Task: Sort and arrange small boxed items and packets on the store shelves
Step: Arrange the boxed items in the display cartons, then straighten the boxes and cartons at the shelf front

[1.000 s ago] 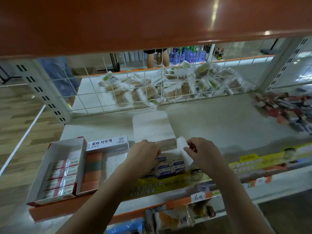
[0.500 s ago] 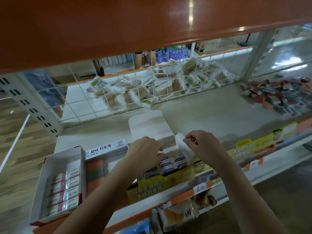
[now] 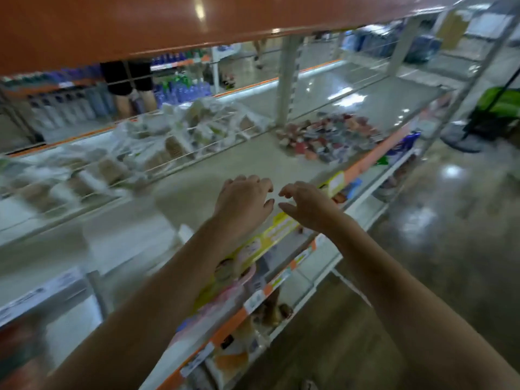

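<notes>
Fingers (image 3: 263, 185) of both hands loosely curled, grasping nothing, above bare shelf (image 3: 225, 170); jumbled heap of small boxes (image 3: 329, 136) yet unsorted.

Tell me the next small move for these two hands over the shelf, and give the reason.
Probably reach both hands further right to the loose pile of small boxes and gather a few. The left hand and right hand hover side by side above bare shelf, fingers loosely curled with nothing in either grip, and that pile lies jumbled just beyond them.
</notes>
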Motion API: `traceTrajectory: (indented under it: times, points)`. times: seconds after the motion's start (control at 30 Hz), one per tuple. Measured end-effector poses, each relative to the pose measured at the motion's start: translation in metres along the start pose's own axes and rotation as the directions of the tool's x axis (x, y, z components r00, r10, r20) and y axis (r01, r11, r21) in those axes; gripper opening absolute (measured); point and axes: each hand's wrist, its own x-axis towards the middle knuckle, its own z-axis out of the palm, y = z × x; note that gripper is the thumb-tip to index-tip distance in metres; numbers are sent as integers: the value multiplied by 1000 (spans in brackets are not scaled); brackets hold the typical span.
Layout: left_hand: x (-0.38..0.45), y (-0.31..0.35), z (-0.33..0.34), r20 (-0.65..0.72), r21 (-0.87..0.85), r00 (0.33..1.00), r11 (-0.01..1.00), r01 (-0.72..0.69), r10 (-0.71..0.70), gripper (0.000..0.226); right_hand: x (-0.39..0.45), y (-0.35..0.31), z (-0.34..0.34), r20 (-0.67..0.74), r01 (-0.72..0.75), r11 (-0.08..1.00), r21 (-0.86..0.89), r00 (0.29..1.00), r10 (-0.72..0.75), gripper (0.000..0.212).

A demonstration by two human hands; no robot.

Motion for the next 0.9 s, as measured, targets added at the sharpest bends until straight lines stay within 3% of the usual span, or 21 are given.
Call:
traceTrajectory:
  times: [0.37, 0.53, 0.67, 0.9]
  points:
    - [158, 137, 73, 138, 35, 989, 997, -66, 61, 39, 21, 195, -63, -21, -191, 982, -14, 982, 190, 38]
    - [229, 155, 91, 183, 20, 980, 997, -81, 76, 40, 50, 260, -77, 58, -229, 973, -3, 972, 229, 41]
    - [283, 163, 108, 129, 91, 989, 993, -80, 68, 30, 84, 305, -86, 71, -259, 966, -4, 963, 258, 42]
    - [386, 158, 133, 86, 92, 992, 990, -103, 95, 39, 160, 364, -104, 87, -266, 964, 16, 961, 264, 36]
